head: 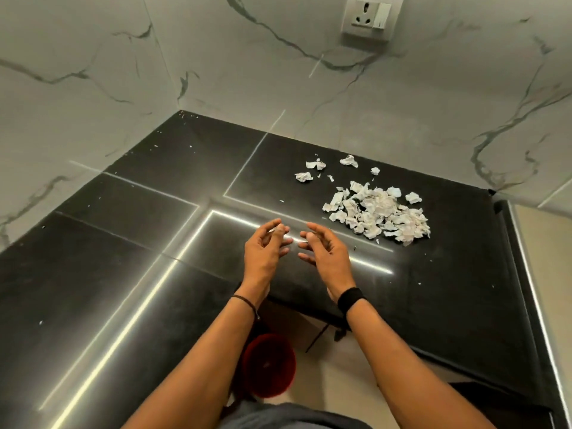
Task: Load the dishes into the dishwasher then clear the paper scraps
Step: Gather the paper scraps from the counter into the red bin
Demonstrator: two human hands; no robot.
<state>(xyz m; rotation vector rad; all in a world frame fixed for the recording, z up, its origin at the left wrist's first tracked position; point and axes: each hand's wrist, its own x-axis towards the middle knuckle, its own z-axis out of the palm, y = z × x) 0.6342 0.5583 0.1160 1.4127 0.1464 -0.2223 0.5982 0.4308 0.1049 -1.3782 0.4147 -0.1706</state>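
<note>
Black counter [123,243]: paper scraps [377,215] are heaped far right on it, a few strays beyond. Judged v. light, soft, easily scattered; best scooped from the heap's edges. White-grey, torn, crumpled. Red bin [268,365] is seen below, near. Left hand [263,252] & right hand [325,255]: fingers loosely curled, nothing gripped.

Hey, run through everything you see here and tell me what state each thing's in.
Paper scraps: heaped on the counter.
Left hand: fingers relaxed, holding nothing.
Right hand: fingers relaxed, holding nothing.
Red bin: uncovered, on the floor.
Wall socket: nothing plugged in.
</note>
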